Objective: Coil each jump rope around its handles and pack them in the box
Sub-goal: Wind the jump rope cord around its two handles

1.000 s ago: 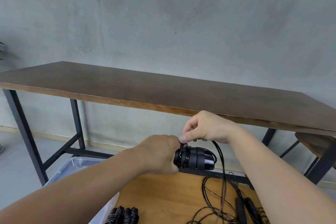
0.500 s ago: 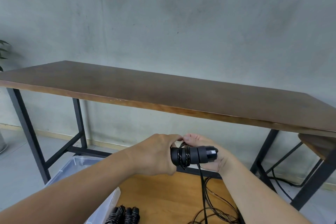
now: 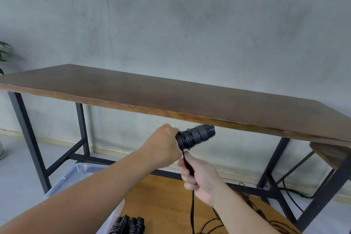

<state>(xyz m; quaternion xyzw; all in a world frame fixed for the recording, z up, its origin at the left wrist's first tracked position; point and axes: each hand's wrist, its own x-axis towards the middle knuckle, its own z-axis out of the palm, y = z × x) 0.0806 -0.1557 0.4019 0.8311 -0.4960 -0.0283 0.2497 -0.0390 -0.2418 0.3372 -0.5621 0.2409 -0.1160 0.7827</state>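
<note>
My left hand [image 3: 164, 145] grips a pair of black jump rope handles [image 3: 197, 136], held out horizontally with a few turns of black rope wound round them near my fist. Just below, my right hand [image 3: 199, 175] grips the black rope [image 3: 192, 207], which runs down from the handles through my fist toward the low table. A clear plastic box [image 3: 76, 174] sits on the floor at lower left. Coiled jump ropes [image 3: 128, 225] lie at the bottom edge beside the box.
A long dark wooden table [image 3: 171, 99] on black metal legs stands in front of me against a grey wall. A low light-wood table [image 3: 163, 201] lies beneath my hands, with loose tangled black ropes [image 3: 247, 220] on its right part.
My right hand has dropped from beside the handles to below them, pulling the rope down. My left hand has lifted the handles a little and tilted their free end upward.
</note>
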